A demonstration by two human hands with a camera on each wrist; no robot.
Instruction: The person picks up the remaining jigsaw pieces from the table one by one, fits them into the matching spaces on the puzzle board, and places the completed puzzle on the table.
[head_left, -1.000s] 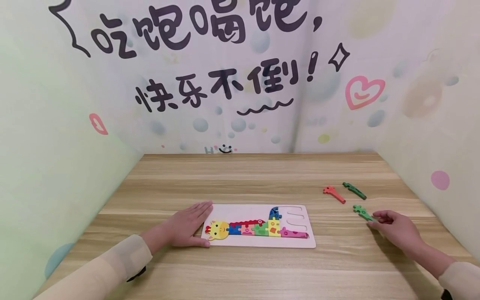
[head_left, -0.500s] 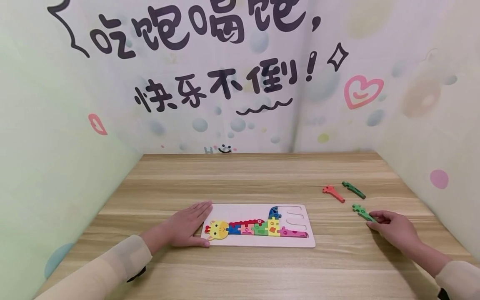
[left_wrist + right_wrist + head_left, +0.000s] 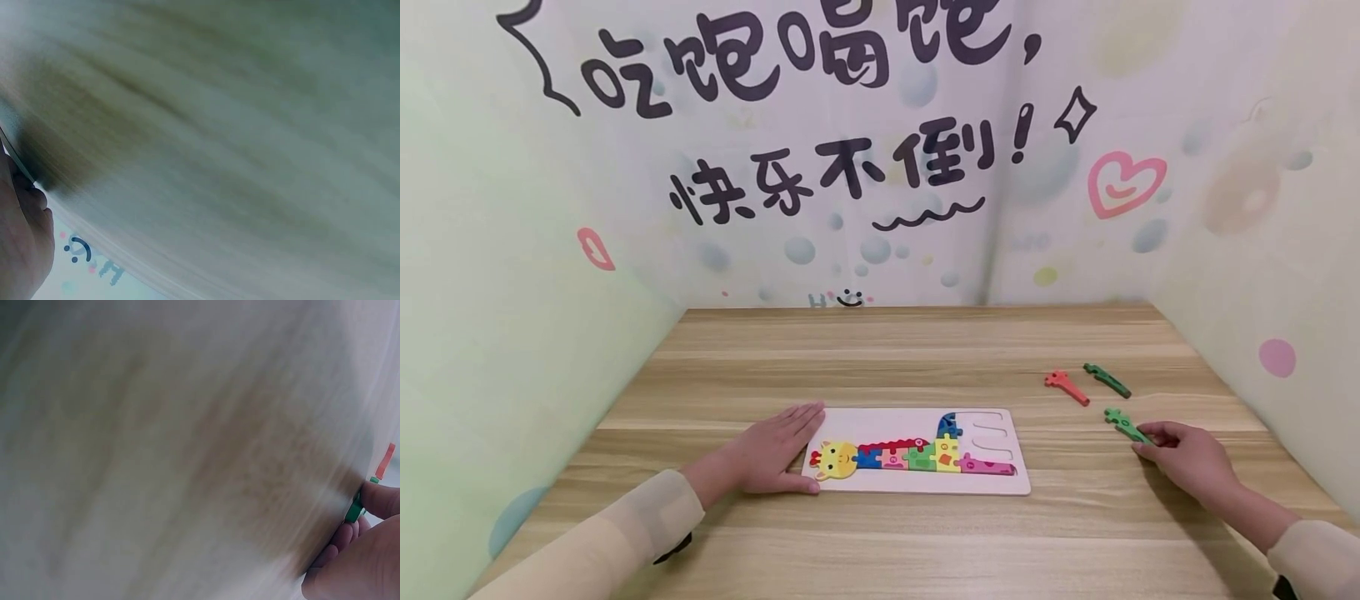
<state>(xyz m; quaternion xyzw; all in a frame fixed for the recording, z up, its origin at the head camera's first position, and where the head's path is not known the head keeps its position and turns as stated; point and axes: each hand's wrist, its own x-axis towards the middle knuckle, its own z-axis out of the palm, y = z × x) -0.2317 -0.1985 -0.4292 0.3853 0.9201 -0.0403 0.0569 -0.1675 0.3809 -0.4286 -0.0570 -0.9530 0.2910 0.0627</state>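
A white giraffe puzzle board [image 3: 880, 421] lies flat on the table, its yellow head piece [image 3: 835, 461] at the left end. Coloured body pieces and a pink leg piece [image 3: 988, 467] are set in it; bare leg outlines show at its right end. My left hand [image 3: 771, 450] rests against the board's left edge, fingers straight and thumb at the near corner. Off to the right, my right hand [image 3: 1195, 458] pinches the lower end of a light green leg piece [image 3: 1123, 422] between thumb and fingers. The right wrist view catches that green piece [image 3: 354, 510] beside the thumb.
Beyond the right hand lie a red leg piece [image 3: 1067, 388] and a dark green leg piece [image 3: 1107, 380], side by side on the wood-grain table [image 3: 865, 350]. Printed cloth walls [image 3: 880, 167] enclose the table at the back and both sides.
Almost nothing differs. The whole head view shifts very slightly, while both hands and the puzzle pieces keep their places.
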